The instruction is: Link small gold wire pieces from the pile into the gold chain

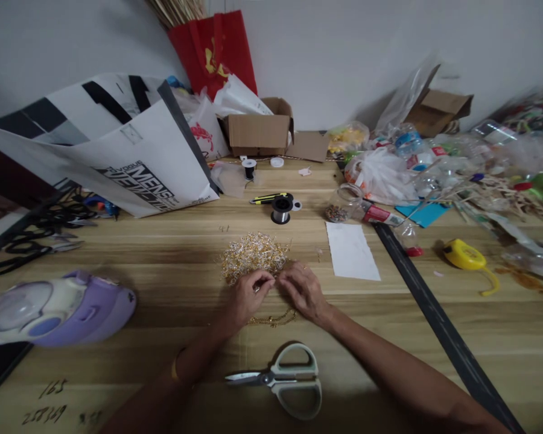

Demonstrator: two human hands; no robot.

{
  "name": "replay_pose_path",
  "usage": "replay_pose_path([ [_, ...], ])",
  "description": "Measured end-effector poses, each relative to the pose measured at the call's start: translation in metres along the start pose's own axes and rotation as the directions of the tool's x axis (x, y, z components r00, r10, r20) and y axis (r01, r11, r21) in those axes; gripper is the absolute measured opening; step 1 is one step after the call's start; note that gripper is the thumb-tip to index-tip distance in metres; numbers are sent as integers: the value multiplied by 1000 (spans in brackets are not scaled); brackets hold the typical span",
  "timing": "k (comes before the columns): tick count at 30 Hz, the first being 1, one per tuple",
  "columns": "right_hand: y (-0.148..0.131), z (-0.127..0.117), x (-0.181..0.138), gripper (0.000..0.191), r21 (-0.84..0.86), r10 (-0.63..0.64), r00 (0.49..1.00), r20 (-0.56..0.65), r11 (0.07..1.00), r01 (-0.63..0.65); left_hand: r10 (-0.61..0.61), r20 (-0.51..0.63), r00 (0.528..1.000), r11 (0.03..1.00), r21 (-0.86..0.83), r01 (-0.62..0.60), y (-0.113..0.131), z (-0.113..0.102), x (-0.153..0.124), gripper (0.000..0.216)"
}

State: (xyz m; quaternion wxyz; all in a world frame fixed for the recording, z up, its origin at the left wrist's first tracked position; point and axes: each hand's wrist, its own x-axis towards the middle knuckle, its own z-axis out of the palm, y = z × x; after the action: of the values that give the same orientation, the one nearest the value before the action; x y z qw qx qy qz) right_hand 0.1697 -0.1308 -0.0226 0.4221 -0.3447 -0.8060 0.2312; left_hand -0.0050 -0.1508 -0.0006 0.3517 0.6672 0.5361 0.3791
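Observation:
My left hand [250, 295] is closed in a pinch at the near edge of a heap of gold and silver wire pieces [253, 254]. Its fingertips almost meet those of my right hand [304, 292], which is also pinched, and whatever sits between them is too small to make out. Just below both hands a gold bead chain [274, 319] lies curved on the wooden table [172, 355]. Closer to me rest scissors with pale grey handles [298, 380], their blades pointing left.
Beyond the heap are a wire spool [281, 211], a yellow-black utility knife [271, 198] and a jar of beads [344, 205]. White paper [353, 251] and a yellow tape measure [465, 255] lie right. A purple-white water bottle [81, 310] lies left; several pliers [36, 244] sit behind it.

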Motion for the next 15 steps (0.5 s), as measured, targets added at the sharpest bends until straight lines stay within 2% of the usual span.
replay_pose_path([
  [3, 4, -1, 1, 17, 119, 149, 986, -79, 983, -139, 40, 18, 999, 996, 74, -41, 3, -2, 1, 12],
  [9, 10, -5, 9, 18, 370, 413, 892, -183, 870, -326, 152, 147, 977, 931, 312, -192, 6, -3, 6, 10],
  [12, 11, -7, 12, 19, 455, 474, 860, -190, 819, -351, 191, 226, 955, 877, 397, -270, 8, -2, 9, 10],
  [15, 12, -7, 12, 20, 483, 479, 858, -184, 805, -345, 232, 295, 927, 806, 475, -353, 10, 0, 13, 14],
])
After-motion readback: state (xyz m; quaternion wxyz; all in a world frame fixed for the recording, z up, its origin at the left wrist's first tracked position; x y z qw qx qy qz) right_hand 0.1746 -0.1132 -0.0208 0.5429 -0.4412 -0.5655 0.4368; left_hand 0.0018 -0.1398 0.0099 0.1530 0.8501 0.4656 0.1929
